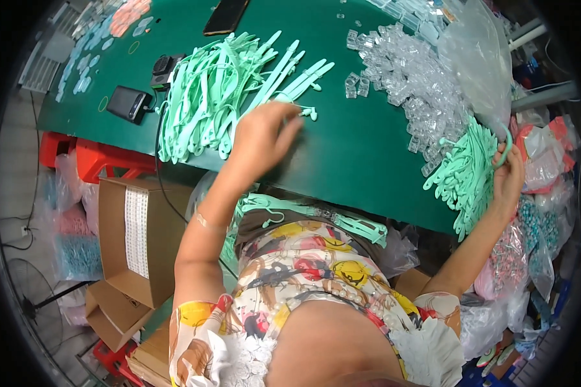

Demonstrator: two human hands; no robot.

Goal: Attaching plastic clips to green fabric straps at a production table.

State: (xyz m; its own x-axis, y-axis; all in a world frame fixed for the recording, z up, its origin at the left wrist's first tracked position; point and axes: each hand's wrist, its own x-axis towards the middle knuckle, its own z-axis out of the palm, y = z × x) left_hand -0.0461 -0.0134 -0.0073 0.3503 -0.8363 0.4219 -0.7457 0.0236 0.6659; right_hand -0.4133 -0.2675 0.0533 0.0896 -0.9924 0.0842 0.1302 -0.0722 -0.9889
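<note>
My left hand (265, 138) is at the right side of a large heap of mint-green plastic strips (203, 93) with rounded ends. Its fingers bend downward and are smeared by motion. The end of a green strip (312, 113) shows beside the fingertips; whether they grip it is hidden. Several strips lie side by side (284, 74) just beyond this hand. At the table's right edge, my right hand (511, 173) is closed on a curved mint-green strip (507, 147). It is next to a second dense pile of green strips (465, 174). More strips (361, 229) lie across my lap.
Small clear plastic pieces (407, 77) are heaped on the green table (355, 155), beside a clear bag (478, 58). A black device (128, 103) with a cable, a phone (226, 16) and a cardboard box (113, 232) are toward the left. Filled bags (542, 155) crowd the right.
</note>
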